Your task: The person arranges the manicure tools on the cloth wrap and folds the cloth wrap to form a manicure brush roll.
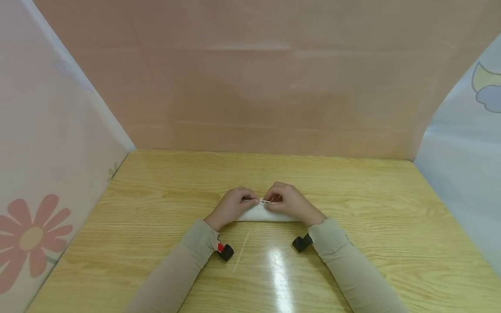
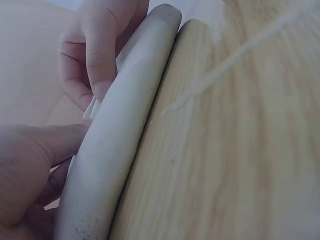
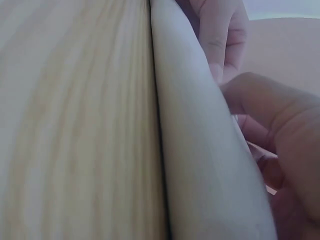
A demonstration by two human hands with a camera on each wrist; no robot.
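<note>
A smooth off-white cloth roll (image 1: 258,214) lies crosswise on the table, between both hands. My left hand (image 1: 235,206) is at its left part, thumb and fingers pinching thin white cord (image 1: 265,201) at the roll's far side. From the right, my right hand (image 1: 287,202) pinches the same cord close by, fingers curled. In the left wrist view the roll (image 2: 120,110) hides part of the fingertips. The right wrist view shows the roll (image 3: 195,130) with the right thumb along its far edge; the pinched cord is mostly hidden there.
A loose pale strand (image 1: 242,250) lies on the wooden table (image 1: 156,182) nearer the body. A pinkish-brown sheet (image 1: 274,87) stands behind the table, with patterned sheets at left and right. Black wrist cameras (image 1: 225,252) hang under the sleeves.
</note>
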